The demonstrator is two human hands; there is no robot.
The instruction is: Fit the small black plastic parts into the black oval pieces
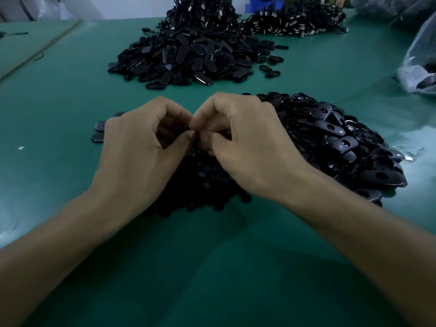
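Low over a green table point(212, 267), two bare hands, fingertip to fingertip. Fingers point(174, 109) of the left hand point(141, 147) curled inward, thumb and forefinger pinched on a small dark piece point(187, 127), only a sliver of it showing. On the right hand point(243, 147) the same curl, thumb and forefinger closed tight against that same piece from the other side. Cannot tell whether oval piece or small part, nor whether one thing or two, with so much hidden behind the fingertips.

Directly beneath palms and wrists, a low heap of small black plastic parts point(200, 185) on the table. Just to the right, touching that heap, a wider mound of glossy black oval pieces point(342, 142), many lying with a round hole upward. A few loose ovals point(97, 138) flat on the table beside the left hand.

Farther back, well apart, a second big pile of black oval shells point(188, 55), with stragglers at its right edge. Behind it, a tall tangle of black cords point(203, 10); to the right of that, a spread of black cords with pale metal ends point(295, 22). At the right edge, a crumpled clear plastic bag point(420, 62) with dark pieces inside. At the top, a blue container point(264, 3), partly cut off.
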